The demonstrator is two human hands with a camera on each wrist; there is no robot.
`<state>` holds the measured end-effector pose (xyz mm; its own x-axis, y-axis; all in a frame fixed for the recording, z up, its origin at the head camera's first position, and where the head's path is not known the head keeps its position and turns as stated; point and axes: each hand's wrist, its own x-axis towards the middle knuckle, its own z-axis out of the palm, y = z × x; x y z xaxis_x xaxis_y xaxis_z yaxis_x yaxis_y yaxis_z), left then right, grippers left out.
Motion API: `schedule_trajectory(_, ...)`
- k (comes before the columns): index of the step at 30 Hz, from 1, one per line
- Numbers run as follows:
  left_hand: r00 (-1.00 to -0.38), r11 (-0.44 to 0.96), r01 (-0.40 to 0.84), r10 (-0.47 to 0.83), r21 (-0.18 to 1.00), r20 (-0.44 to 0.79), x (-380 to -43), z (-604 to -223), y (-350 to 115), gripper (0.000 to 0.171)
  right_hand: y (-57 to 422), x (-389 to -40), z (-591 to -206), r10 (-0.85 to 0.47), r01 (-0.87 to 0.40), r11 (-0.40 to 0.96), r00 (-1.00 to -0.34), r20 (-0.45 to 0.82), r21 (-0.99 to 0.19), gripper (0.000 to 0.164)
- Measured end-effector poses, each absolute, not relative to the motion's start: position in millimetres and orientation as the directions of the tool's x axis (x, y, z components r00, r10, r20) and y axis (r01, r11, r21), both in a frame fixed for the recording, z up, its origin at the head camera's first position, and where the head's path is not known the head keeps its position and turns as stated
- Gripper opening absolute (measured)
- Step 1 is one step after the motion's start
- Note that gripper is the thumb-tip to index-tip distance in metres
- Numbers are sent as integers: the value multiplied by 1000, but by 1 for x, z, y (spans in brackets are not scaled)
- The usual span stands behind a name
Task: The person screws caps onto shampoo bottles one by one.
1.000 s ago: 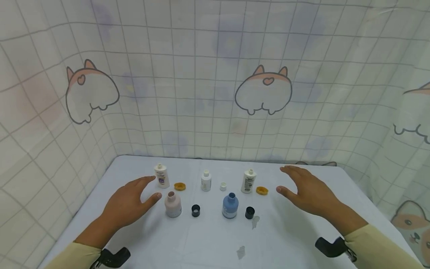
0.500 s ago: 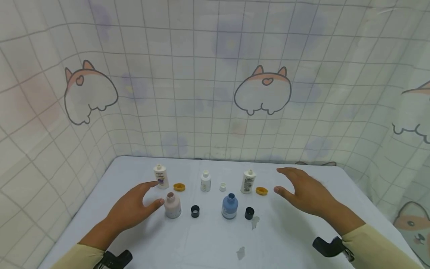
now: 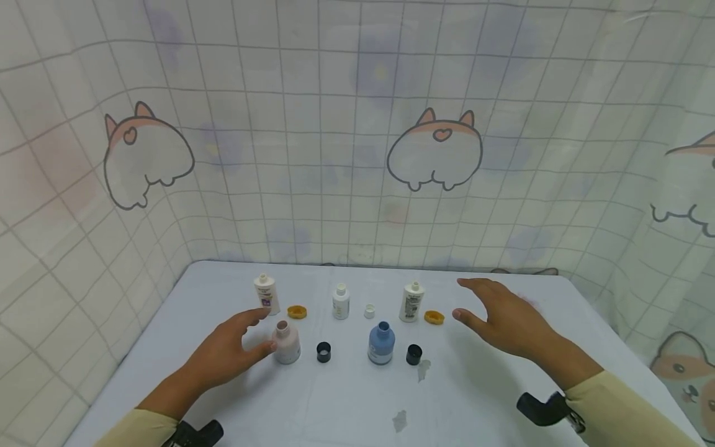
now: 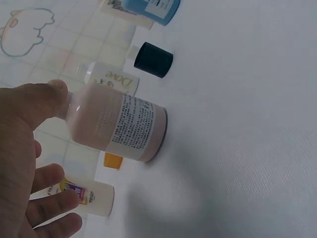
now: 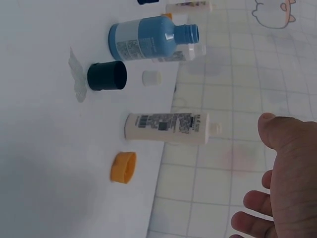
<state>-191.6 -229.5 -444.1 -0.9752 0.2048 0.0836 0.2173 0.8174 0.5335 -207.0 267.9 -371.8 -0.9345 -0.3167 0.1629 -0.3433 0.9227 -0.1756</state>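
Observation:
My left hand (image 3: 226, 351) is beside an uncapped pink bottle (image 3: 287, 349), fingers spread and thumb at its neck; whether they touch I cannot tell. In the left wrist view the thumb (image 4: 47, 101) overlaps the neck of that bottle. Behind it stands a white bottle (image 3: 267, 293) with a yellow cap (image 3: 297, 312) lying nearby. My right hand (image 3: 505, 320) hovers over the table's right side, fingers loosely extended, holding nothing. Nearest to it are another yellow cap (image 3: 434, 317) and a white bottle (image 3: 411, 304) with dark print.
An open blue bottle (image 3: 382, 347) stands mid-table between two black caps, one on the left (image 3: 323, 352) and one on the right (image 3: 414, 354). Farther back are a small white bottle (image 3: 341, 304) and a white cap (image 3: 370, 311). A patterned curtain (image 3: 357, 155) surrounds the white table (image 3: 329, 410).
My left hand has moved right and slightly downward in view, closing in on the pink bottle. The right hand has drifted slightly left. Bottles and caps stay in place.

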Motion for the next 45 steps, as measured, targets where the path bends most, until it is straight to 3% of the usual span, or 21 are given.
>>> schedule_trajectory(17, -970, 727, 228, 227, 647, 87, -198, -459, -225, 70, 266, -207, -370, -331, -362, 904, -929, 166, -227, 78)
schedule_trajectory(45, -959, 674, 264, 260, 690, 113, -200, -470, -218, 70, 243, -214, -375, -348, -373, 862, -928, 136, -342, 73)
